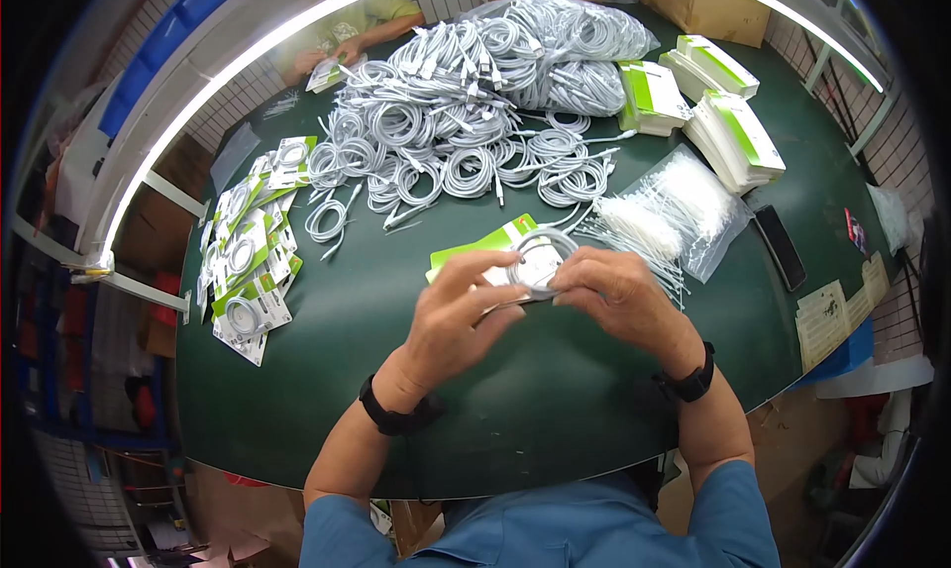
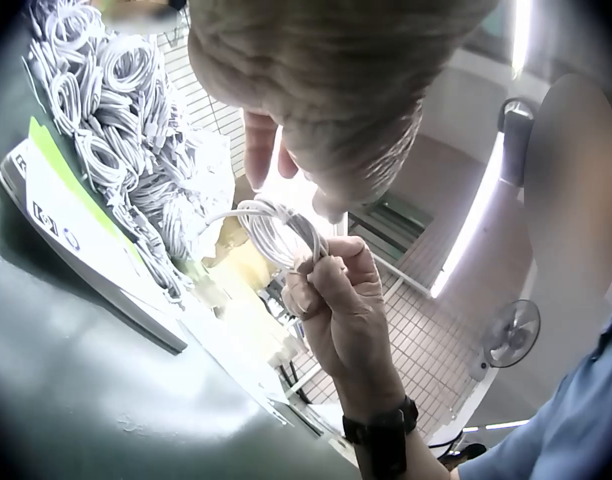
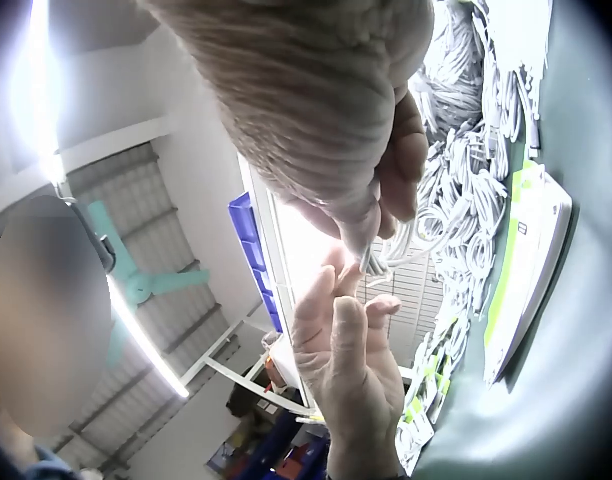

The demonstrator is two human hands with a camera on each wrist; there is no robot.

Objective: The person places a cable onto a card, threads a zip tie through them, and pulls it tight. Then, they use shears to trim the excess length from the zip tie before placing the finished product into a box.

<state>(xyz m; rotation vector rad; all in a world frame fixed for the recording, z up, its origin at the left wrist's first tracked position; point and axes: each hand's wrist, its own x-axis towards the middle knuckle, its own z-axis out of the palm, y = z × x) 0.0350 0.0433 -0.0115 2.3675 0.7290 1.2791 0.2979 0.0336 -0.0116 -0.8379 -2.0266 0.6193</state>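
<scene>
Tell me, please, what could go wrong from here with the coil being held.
The cable coil could spring loose if the right hand, which pinches it, loses its grip. Also, the thin white ties jutting from the plastic bag near that hand might get brushed and scattered.

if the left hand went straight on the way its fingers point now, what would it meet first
Most likely the coiled cable, which the right hand pinches: it lies just ahead of the left hand in the head view, though whether they touch is unclear.
</scene>
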